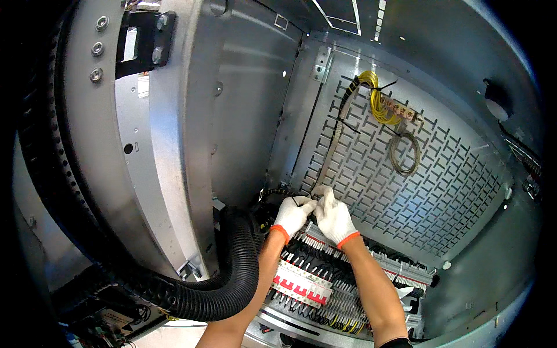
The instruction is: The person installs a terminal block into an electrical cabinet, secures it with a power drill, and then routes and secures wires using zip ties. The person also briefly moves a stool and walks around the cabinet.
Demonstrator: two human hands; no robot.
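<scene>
Cable bundle (pixel 332 149): long axis rises toward one o'clock from right hand (pixel 335 219), nearer, curled; left hand (pixel 291 215) at its nine o'clock, bunched; what either pinches, cannot tell.

The left hand (pixel 292 213) and right hand (pixel 335 218) are gloved in plain white, edged with bright orange cuffs (pixel 349 239). Above the fingers (pixel 326 196), a silver-grey panel (pixel 447 191) repeats a pattern of short dark slots; up and to their right, a wire bundle (pixel 376 104) is yellow and a looped coil (pixel 416 153) dull grey. Below the fingers, white breakers (pixel 306 279) carry red toggles (pixel 300 290) in a row. Down to their left, the conduit (pixel 241 272) is black, evenly ribbed.
</scene>
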